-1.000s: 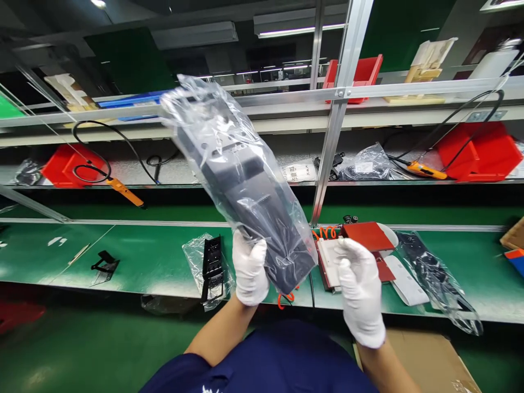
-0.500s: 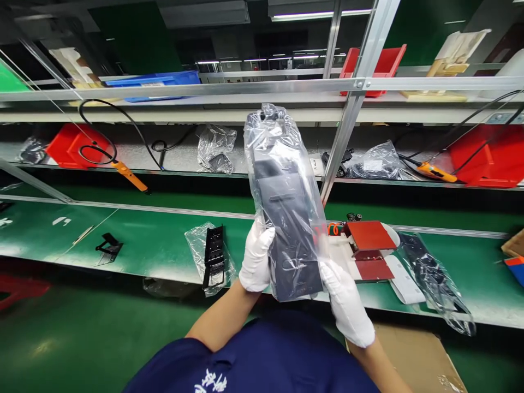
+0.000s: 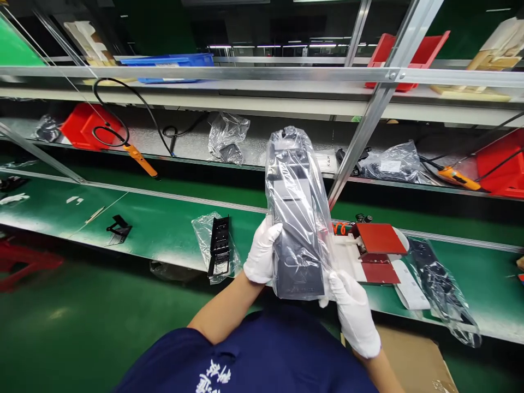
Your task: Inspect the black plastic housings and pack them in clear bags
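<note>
A long dark grey plastic part in a clear bag (image 3: 297, 218) stands upright in front of me above the green bench (image 3: 155, 240). My left hand (image 3: 262, 252), in a white glove, is closed on its lower left edge. My right hand (image 3: 352, 312), also gloved, grips the bag's lower right corner. Behind the bag on the bench lies a red and white fixture (image 3: 374, 252).
A black bracket in a bag (image 3: 219, 246) and a small black clip (image 3: 118, 229) lie on the bench to the left. Another bagged black part (image 3: 442, 289) lies at the right. Red bins (image 3: 84, 126), orange-handled tools (image 3: 141, 160) and bagged parts sit on the shelf. A cardboard box (image 3: 413, 360) is below right.
The bagged part swung from tilted up-left to upright and came lower. My right hand, free a second ago, has closed on the bag's lower right corner.
</note>
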Motion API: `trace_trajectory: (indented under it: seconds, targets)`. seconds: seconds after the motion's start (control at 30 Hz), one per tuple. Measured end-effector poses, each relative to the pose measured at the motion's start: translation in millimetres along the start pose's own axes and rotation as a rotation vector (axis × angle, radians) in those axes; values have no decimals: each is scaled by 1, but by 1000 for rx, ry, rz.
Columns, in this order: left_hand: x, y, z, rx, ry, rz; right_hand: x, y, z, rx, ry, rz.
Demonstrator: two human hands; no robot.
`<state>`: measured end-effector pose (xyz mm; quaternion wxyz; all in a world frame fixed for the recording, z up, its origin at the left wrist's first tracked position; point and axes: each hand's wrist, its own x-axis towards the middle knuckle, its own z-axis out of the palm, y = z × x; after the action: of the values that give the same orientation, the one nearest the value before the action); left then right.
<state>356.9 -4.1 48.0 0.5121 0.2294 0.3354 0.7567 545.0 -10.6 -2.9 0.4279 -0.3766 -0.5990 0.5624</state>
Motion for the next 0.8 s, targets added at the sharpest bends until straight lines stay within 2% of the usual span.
trace_trajectory:
  seconds: [0.1, 0.17, 0.23, 0.3, 0.33, 0.37, 0.43, 0.47, 0.5, 0.6, 0.63, 0.8]
  targets:
    - [-4, 4, -2, 42, -29, 71, 4, 7, -4, -62, 14, -39]
    - [-4, 6, -5, 58, -29, 95, 7, 9, -9, -130, 77, -61]
    - [-4, 6, -7, 75, -24, 116, 9, 6, -12, -250, 262, -126]
    - [-3, 6, -8, 89, -11, 142, 8, -1, -10, -420, 446, -277]
    - [-3, 6, -8, 89, -9, 151, 7, -6, -7, -514, 430, -401]
    - [-3, 7, -8, 85, -7, 152, 7, -11, -3, -614, 323, -540]
    - [-2, 9, -8, 83, -8, 150, 9, -17, 6, -803, -11, -795]
    - [-2, 10, -8, 88, -6, 155, 12, -18, 9, -880, -122, -874]
    - [-1, 12, -9, 94, -2, 162, 15, -16, 11, -946, -145, -903]
    - [2, 18, -15, 74, 9, 165, 23, -4, 4, -1006, 55, -797]
    - [4, 19, -18, 57, 6, 157, 23, 0, 1, -981, 82, -741]
    - [8, 21, -28, 43, -9, 112, 10, 16, -4, -830, 32, -616]
